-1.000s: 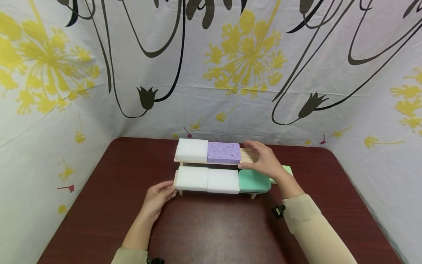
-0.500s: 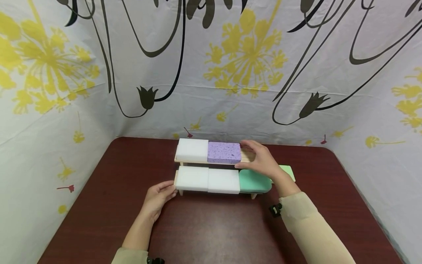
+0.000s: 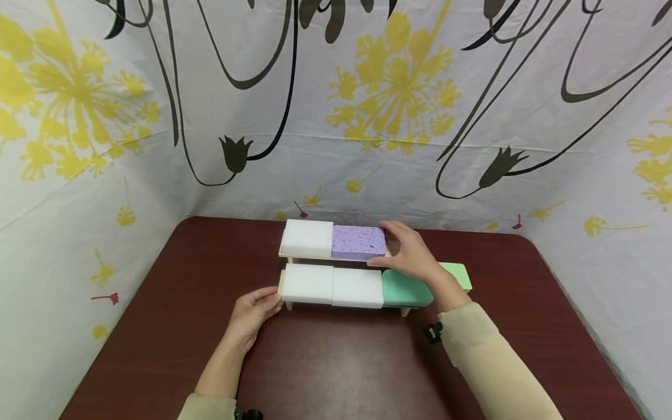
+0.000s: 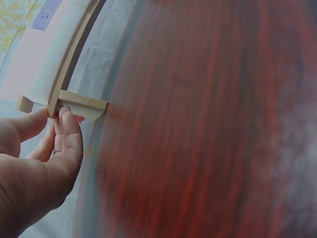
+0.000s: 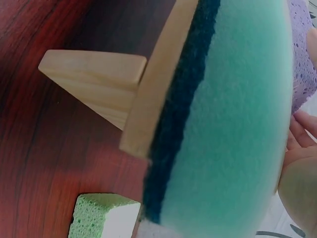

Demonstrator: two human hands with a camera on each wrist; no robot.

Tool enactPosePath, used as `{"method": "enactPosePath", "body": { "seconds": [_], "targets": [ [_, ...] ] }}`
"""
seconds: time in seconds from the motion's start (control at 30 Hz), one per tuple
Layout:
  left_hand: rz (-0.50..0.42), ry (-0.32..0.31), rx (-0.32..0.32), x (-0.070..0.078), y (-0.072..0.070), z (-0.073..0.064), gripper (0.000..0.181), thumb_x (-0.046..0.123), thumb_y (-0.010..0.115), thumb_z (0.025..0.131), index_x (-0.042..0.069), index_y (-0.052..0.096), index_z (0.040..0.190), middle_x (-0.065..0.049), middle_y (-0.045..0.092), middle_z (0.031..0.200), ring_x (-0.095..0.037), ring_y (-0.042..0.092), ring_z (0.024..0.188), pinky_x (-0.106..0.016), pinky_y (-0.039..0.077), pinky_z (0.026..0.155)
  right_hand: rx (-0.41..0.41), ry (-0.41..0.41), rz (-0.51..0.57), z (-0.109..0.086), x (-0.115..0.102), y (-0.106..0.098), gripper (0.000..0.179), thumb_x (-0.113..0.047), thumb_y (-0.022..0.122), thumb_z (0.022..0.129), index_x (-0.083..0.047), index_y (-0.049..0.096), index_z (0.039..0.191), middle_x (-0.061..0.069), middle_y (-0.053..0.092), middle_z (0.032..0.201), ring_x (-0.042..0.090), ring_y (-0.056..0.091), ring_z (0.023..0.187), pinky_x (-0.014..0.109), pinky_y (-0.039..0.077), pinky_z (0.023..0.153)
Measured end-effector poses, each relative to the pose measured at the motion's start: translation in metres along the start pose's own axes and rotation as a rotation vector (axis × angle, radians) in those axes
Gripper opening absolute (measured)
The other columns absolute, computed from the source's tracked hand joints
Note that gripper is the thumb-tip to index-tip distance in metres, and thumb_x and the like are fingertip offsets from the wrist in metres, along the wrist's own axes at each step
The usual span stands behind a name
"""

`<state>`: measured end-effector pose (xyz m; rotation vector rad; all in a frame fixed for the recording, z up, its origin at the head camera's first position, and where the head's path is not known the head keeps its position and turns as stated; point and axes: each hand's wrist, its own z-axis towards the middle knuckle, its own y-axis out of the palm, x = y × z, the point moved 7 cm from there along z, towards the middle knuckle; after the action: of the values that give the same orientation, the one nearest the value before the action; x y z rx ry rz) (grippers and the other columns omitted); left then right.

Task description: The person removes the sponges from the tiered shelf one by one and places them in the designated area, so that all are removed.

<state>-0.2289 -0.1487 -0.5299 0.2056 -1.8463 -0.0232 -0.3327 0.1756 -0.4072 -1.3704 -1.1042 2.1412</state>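
My left hand (image 3: 252,318) pinches the left end of the lower board of a wooden two-tier stand (image 4: 81,101), thumb above and fingertips below. On the lower tier lie two white sponges (image 3: 308,284) and a teal scrub sponge (image 5: 237,124) with a dark pad underneath. The upper tier bears a white sponge (image 3: 308,238) and a purple speckled sponge (image 3: 359,241). My right hand (image 3: 412,254) arches across the purple sponge's right end, thumb at the front edge and fingers at the back. In the right wrist view, its fingertips show right beside the purple sponge.
A light green sponge (image 3: 455,274) lies on the table to the right of the stand, partly behind my right forearm. The dark red table (image 3: 336,361) ends at the back against a patterned cloth (image 3: 346,186).
My right hand has slid left along the upper tier from its bare right part to the purple sponge's end, showing more of the green sponge. My left hand keeps its grip on the stand.
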Motion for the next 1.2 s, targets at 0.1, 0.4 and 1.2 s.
{"method": "enactPosePath", "body": {
  "seconds": [0.1, 0.4, 1.2],
  "targets": [
    [0.000, 0.003, -0.003, 0.000, 0.000, 0.000, 0.034, -0.003, 0.062, 0.098, -0.014, 0.058, 0.130, -0.012, 0.070, 0.104, -0.015, 0.068, 0.094, -0.022, 0.059, 0.083, -0.002, -0.003, -0.001, 0.002, -0.001, 0.002, 0.093, -0.041, 0.094, 0.071, -0.004, 0.051, 0.145, 0.014, 0.055, 0.140, 0.031, 0.054, 0.126, 0.052, 0.048, 0.105],
    [0.014, 0.003, -0.004, 0.001, 0.001, -0.001, 0.034, -0.002, 0.063, 0.098, -0.013, 0.058, 0.130, -0.014, 0.069, 0.108, -0.014, 0.068, 0.095, -0.022, 0.059, 0.084, -0.008, -0.015, -0.015, 0.004, -0.004, 0.004, 0.085, -0.036, 0.092, 0.075, -0.001, 0.052, 0.143, 0.015, 0.057, 0.137, 0.029, 0.057, 0.117, 0.049, 0.052, 0.098],
    [0.008, -0.014, -0.006, -0.001, 0.000, -0.001, 0.036, -0.001, 0.063, 0.098, -0.013, 0.057, 0.132, -0.014, 0.068, 0.109, -0.011, 0.067, 0.092, -0.022, 0.059, 0.085, 0.028, -0.026, -0.014, -0.014, 0.008, -0.009, 0.082, -0.033, 0.089, 0.080, -0.002, 0.052, 0.145, 0.015, 0.054, 0.142, 0.030, 0.056, 0.121, 0.050, 0.051, 0.098]
  ]
}}
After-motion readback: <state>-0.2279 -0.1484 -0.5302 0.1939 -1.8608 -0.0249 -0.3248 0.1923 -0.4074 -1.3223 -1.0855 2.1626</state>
